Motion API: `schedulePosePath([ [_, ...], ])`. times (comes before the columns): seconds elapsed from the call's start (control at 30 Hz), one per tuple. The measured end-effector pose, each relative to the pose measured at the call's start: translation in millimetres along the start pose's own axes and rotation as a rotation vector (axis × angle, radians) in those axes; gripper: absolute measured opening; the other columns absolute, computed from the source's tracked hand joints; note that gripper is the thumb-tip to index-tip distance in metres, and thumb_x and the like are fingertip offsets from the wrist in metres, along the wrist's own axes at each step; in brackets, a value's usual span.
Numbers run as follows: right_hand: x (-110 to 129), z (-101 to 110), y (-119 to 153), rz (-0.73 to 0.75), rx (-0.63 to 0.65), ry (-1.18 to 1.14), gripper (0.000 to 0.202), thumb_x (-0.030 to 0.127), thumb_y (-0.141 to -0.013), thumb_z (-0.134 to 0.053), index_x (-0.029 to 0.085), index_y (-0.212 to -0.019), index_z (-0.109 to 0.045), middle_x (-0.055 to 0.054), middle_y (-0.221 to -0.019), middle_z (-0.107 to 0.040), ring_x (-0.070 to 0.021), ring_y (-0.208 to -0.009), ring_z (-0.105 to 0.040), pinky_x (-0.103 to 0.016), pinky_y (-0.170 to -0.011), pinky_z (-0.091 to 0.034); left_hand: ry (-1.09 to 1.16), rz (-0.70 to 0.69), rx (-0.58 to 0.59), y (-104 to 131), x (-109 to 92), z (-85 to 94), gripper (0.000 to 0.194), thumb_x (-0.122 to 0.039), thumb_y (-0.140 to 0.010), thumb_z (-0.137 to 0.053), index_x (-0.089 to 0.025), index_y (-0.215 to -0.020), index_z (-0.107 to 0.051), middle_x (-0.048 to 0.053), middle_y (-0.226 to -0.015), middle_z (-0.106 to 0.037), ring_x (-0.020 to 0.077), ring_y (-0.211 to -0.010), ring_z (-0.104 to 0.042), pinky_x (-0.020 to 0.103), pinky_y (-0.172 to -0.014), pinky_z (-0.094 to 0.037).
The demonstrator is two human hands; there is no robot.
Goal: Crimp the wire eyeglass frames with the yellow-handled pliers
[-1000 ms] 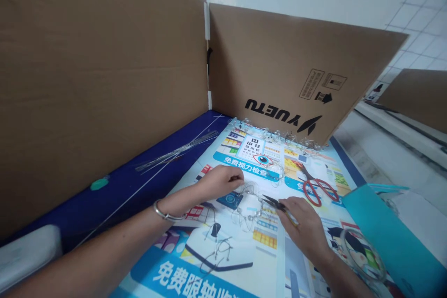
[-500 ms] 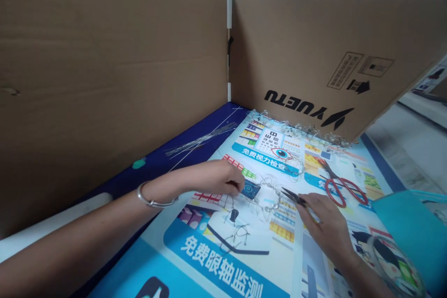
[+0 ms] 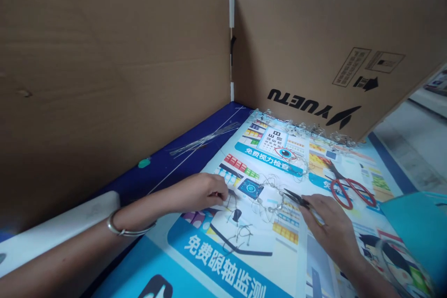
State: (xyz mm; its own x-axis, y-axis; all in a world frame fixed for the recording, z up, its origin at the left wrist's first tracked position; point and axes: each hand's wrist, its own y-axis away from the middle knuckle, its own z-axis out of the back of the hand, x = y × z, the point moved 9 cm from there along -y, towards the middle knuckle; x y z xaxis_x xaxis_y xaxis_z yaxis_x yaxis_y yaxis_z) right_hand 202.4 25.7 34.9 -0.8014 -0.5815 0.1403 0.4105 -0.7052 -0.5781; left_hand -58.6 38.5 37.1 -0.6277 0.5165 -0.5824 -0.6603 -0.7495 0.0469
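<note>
My right hand (image 3: 328, 221) is wrapped round needle-nose pliers (image 3: 296, 197), whose dark jaws point left toward a ring of twisted wire (image 3: 279, 202) lying on the printed sheet. Thin wire ends stick out all round this ring. To its left, my left hand (image 3: 207, 191) is closed with the fingertips pinched together, low over the sheet. Whatever is between those fingers is hidden or too fine to make out. Just below it lie loose wire pieces (image 3: 240, 233).
Red-handled scissors (image 3: 352, 191) rest at the right, near a turquoise object (image 3: 412, 219). More wire pieces (image 3: 314, 131) line the back. A bundle of straight wires (image 3: 206, 138) lies on the blue strip. Cardboard panels (image 3: 300, 46) wall off the left and back.
My left hand has drawn back to the left, away from the wire ring. My right hand keeps the pliers beside the ring. The view has shifted slightly.
</note>
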Motion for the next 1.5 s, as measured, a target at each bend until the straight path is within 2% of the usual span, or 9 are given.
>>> schedulePosePath([
  [0.13, 0.3, 1.2, 0.6, 0.014, -0.021, -0.003, 0.028, 0.030, -0.077, -0.061, 0.020, -0.104, -0.060, -0.008, -0.095, -0.062, -0.0214, -0.088, -0.057, -0.038, -0.081, -0.047, -0.015, 0.043, -0.009, 0.5, 3.3, -7.8, 0.013, -0.024, -0.081, -0.052, -0.020, -0.083, -0.065, 0.001, -0.085, -0.062, 0.0127, -0.075, -0.056, 0.020, -0.065, -0.039],
  [0.3, -1.4, -1.9, 1.5, 0.010, -0.008, 0.016, 0.029, 0.032, -0.078, -0.060, 0.021, -0.104, -0.060, -0.008, -0.095, -0.062, -0.0216, -0.089, -0.057, -0.038, -0.081, -0.047, -0.053, 0.108, -0.064, 0.7, 22.2, -10.8, 0.012, -0.027, -0.080, -0.053, -0.020, -0.084, -0.062, 0.001, -0.083, -0.060, 0.0135, -0.074, -0.054, 0.021, -0.064, -0.038],
  [0.43, -0.6, -2.5, 1.3, 0.006, 0.001, 0.018, 0.028, 0.032, -0.078, -0.060, 0.020, -0.103, -0.060, -0.008, -0.095, -0.062, -0.0221, -0.089, -0.057, -0.039, -0.082, -0.046, -0.039, 0.133, -0.083, 0.4, 35.9, -9.0, 0.014, -0.028, -0.081, -0.051, -0.019, -0.083, -0.062, 0.001, -0.081, -0.059, 0.0126, -0.070, -0.053, 0.020, -0.062, -0.037],
  [0.6, 1.3, -1.0, 0.7, 0.012, -0.006, 0.023, 0.029, 0.033, -0.078, -0.059, 0.020, -0.104, -0.060, -0.008, -0.096, -0.062, -0.0222, -0.089, -0.058, -0.039, -0.082, -0.047, -0.047, 0.132, -0.121, 1.0, 41.0, -2.0, 0.015, -0.029, -0.082, -0.050, -0.019, -0.081, -0.062, 0.001, -0.080, -0.058, 0.0132, -0.072, -0.053, 0.021, -0.063, -0.037],
  [0.77, -0.6, -2.5, 2.2, 0.016, -0.001, 0.035, 0.029, 0.033, -0.078, -0.059, 0.020, -0.104, -0.061, -0.008, -0.095, -0.062, -0.0220, -0.089, -0.058, -0.038, -0.081, -0.047, -0.051, 0.127, -0.126, 3.5, 37.8, 1.9, 0.018, -0.028, -0.084, -0.047, -0.018, -0.082, -0.063, 0.001, -0.080, -0.059, 0.0136, -0.074, -0.054, 0.021, -0.065, -0.038],
  [0.9, -0.9, -3.0, 2.6, 0.017, 0.002, 0.037, 0.029, 0.034, -0.078, -0.059, 0.021, -0.104, -0.060, -0.008, -0.095, -0.062, -0.0221, -0.089, -0.058, -0.038, -0.080, -0.047, 0.000, 0.109, -0.133, 0.4, 29.3, -2.6, 0.017, -0.027, -0.084, -0.048, -0.018, -0.081, -0.062, 0.001, -0.080, -0.059, 0.0128, -0.073, -0.054, 0.021, -0.065, -0.038],
  [1.07, 1.8, -0.6, 1.5, 0.030, -0.020, 0.050, 0.029, 0.034, -0.078, -0.059, 0.020, -0.104, -0.061, -0.008, -0.094, -0.062, -0.0219, -0.088, -0.058, -0.038, -0.080, -0.048, -0.006, 0.166, -0.227, -10.1, 26.1, -9.4, 0.013, -0.028, -0.082, -0.052, -0.019, -0.083, -0.061, 0.001, -0.079, -0.059, 0.0131, -0.073, -0.054, 0.021, -0.065, -0.039],
  [1.2, 2.6, 0.0, 2.2, 0.046, -0.035, 0.047, 0.030, 0.033, -0.077, -0.060, 0.020, -0.104, -0.061, -0.008, -0.094, -0.062, -0.0219, -0.088, -0.058, -0.038, -0.080, -0.048, -0.056, 0.177, -0.220, -17.0, 23.1, -17.8, 0.011, -0.029, -0.081, -0.054, -0.020, -0.082, -0.060, 0.000, -0.081, -0.058, 0.0140, -0.074, -0.054, 0.022, -0.066, -0.039],
  [1.5, 2.1, -3.8, 2.6, 0.043, 0.001, 0.047, 0.029, 0.033, -0.077, -0.060, 0.021, -0.104, -0.060, -0.008, -0.094, -0.062, -0.0217, -0.088, -0.057, -0.038, -0.079, -0.047, -0.188, 0.159, -0.253, -14.4, 14.8, -27.2, 0.015, -0.017, -0.085, -0.043, -0.020, -0.082, -0.057, 0.001, -0.083, -0.057, 0.0159, -0.079, -0.053, 0.025, -0.071, -0.039],
])
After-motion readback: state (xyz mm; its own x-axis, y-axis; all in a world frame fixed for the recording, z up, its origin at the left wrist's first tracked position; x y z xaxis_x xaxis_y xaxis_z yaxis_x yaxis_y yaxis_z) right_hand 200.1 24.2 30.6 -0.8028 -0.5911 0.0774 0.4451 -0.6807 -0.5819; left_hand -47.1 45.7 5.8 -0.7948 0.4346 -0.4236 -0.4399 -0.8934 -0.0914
